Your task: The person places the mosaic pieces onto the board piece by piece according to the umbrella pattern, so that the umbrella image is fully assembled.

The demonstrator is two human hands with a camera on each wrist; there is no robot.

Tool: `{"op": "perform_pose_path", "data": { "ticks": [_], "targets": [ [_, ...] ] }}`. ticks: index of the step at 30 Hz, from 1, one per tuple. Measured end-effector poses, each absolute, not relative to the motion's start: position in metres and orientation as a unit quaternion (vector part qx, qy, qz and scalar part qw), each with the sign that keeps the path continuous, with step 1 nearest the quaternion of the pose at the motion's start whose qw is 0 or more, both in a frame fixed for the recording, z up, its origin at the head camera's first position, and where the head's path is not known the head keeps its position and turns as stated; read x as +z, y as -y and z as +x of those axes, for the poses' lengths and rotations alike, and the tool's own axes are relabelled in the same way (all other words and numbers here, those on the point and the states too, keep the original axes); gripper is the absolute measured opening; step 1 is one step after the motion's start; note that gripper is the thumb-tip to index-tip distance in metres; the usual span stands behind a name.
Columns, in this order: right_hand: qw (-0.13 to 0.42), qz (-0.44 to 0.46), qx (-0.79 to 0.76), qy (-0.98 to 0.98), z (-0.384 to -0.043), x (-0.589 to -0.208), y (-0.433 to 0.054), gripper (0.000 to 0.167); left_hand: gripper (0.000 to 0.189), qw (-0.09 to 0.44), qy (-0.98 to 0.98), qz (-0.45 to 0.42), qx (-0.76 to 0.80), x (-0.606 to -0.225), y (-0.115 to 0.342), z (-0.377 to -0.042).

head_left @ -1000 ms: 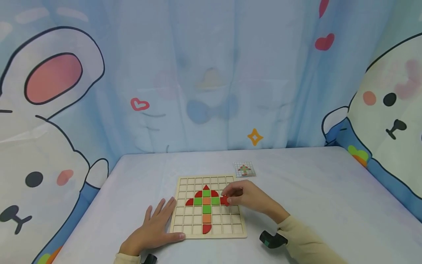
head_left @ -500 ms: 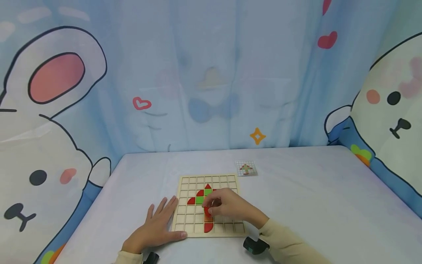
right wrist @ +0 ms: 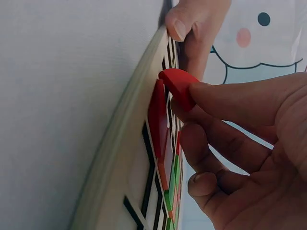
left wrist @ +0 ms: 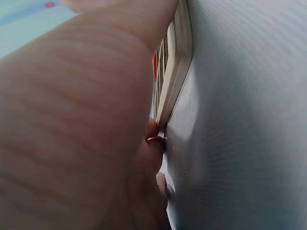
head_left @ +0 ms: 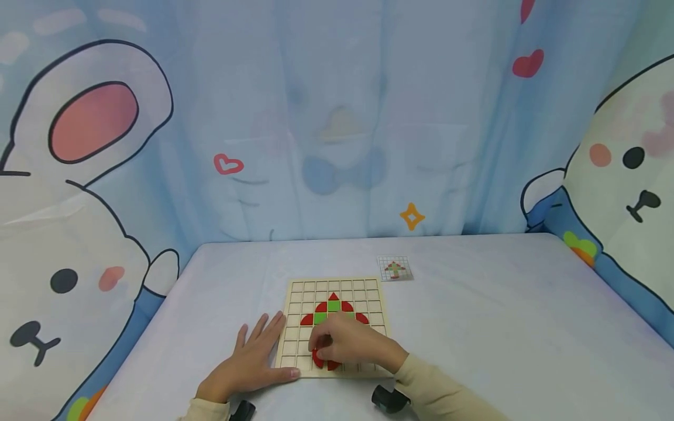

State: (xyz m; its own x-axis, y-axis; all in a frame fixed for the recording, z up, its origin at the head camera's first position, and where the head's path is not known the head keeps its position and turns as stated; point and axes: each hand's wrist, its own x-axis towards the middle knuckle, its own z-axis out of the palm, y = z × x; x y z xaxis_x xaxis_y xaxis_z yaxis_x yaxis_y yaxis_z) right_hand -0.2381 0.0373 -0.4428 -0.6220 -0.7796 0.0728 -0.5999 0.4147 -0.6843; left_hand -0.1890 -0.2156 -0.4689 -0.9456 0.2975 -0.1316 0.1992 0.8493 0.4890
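Observation:
A wooden grid board lies on the table, with red, green and orange pieces set in a tree-like figure. My right hand pinches a red quarter-round piece between thumb and fingers over the lower middle of the board. In the right wrist view this red piece is tilted, just beside another red piece that sits in the grid. With fingers spread, my left hand rests at the board's left edge, its thumb at the near left corner. My right hand covers the figure's middle.
A small card printed with a similar coloured figure on a grid lies past the board's far right corner. White cloth covers the table. Behind it hangs a blue cartoon curtain.
My right hand has moved left and nearer from the figure's right side, carrying a red piece. Another red piece now shows in the right-side cell. My left hand stays on the board's edge.

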Motion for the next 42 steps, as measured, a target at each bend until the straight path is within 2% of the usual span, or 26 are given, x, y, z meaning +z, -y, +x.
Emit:
{"op": "perform_pose_path", "data": {
  "ticks": [10,15,22,29,37,42],
  "targets": [
    [0.077,-0.463,-0.264,-0.843,-0.230,-0.448,-0.035,0.014,0.119,0.104,-0.958,0.130,0.235,-0.471,0.216,-0.188],
    [0.079,-0.444,-0.220,-0.865,-0.221,-0.443,-0.036,0.017,0.121,0.109,-0.956,0.128,0.241,-0.473,0.217,-0.188],
    [0.059,-0.473,-0.180,-0.860,-0.218,-0.440,-0.038,0.025,0.121,0.111,-0.953,0.134,0.247,-0.474,0.218,-0.188],
    [0.076,-0.459,-0.205,-0.861,-0.214,-0.439,-0.042,0.029,0.121,0.116,-0.954,0.131,0.244,-0.476,0.217,-0.185],
    [0.068,-0.475,-0.207,-0.853,-0.212,-0.439,-0.047,0.017,0.123,0.114,-0.952,0.134,0.251,-0.475,0.215,-0.184],
    [0.074,-0.461,-0.227,-0.855,-0.215,-0.433,-0.052,0.016,0.124,0.109,-0.949,0.136,0.261,-0.476,0.217,-0.183]
  ]
}}
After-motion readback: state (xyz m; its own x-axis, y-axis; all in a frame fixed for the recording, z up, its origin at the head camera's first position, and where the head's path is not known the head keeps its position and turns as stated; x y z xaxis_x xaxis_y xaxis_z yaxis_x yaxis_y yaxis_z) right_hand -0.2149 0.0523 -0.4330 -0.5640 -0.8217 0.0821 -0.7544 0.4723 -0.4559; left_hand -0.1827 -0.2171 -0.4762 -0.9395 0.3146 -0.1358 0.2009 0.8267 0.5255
